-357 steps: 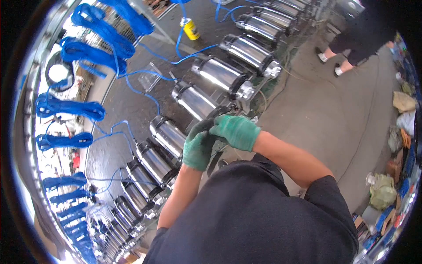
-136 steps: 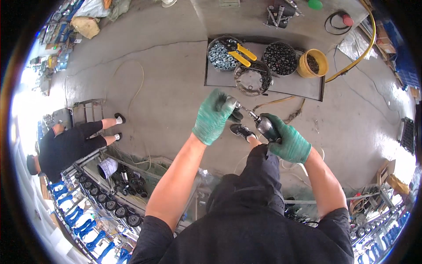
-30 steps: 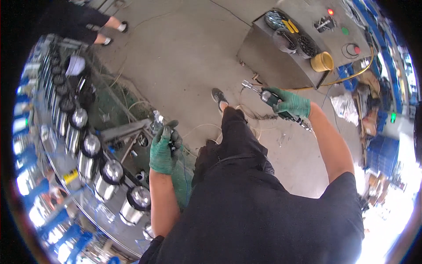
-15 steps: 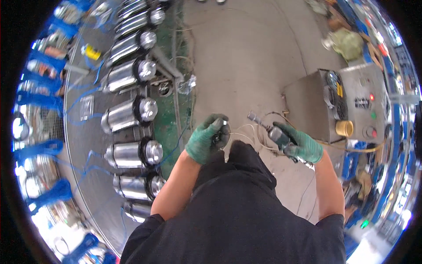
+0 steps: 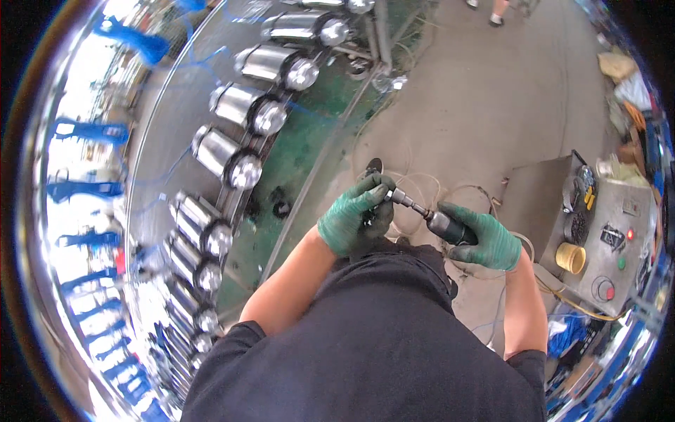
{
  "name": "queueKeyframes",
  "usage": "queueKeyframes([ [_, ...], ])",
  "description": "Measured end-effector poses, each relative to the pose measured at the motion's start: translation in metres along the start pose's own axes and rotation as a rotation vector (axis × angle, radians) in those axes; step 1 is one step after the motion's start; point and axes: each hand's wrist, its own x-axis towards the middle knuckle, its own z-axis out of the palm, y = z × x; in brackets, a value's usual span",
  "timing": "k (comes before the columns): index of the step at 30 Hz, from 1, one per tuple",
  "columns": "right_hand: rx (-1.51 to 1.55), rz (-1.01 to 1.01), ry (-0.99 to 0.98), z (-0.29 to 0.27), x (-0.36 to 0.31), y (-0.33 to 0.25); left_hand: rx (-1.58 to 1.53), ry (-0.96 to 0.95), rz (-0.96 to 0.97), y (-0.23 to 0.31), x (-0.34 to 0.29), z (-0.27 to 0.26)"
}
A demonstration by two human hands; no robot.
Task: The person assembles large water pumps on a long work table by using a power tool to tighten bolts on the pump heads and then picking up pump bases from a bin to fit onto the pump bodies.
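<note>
My right hand (image 5: 492, 239), in a green work glove, is wrapped round the dark body of a pneumatic driver (image 5: 448, 227). A shaft with a silver socket (image 5: 399, 197) sticks out of the driver toward the left. At the socket's tip is my left hand (image 5: 351, 216), also gloved in green, its fingertips stained dark. Its fingers are curled closed, with thumb and forefinger right at the socket end. Small dark pieces seem to lie in the curled fingers, too hidden to name.
To the left, shiny metal cylinders (image 5: 228, 158) with black collars line a long grey table (image 5: 165, 112). A metal control box (image 5: 612, 211) at right bears buttons and a yellow cup (image 5: 570, 258). A hose (image 5: 534, 274) loops near it. Another person's feet (image 5: 496, 20) show at the far edge.
My hands have come together, and the driver's socket now meets my left fingers. My view has swung round, so the cylinder row appears slanted and the control box sits lower and further right.
</note>
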Motion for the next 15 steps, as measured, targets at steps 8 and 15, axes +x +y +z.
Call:
queueKeyframes([
  [8, 0.044, -0.129, -0.202, 0.092, -0.052, -0.009, -0.227, 0.033, 0.082, -0.079, -0.148, 0.009],
  [15, -0.351, -0.149, -0.209, 0.188, -0.082, -0.031, -0.421, 0.194, 0.132, -0.134, -0.257, 0.004],
])
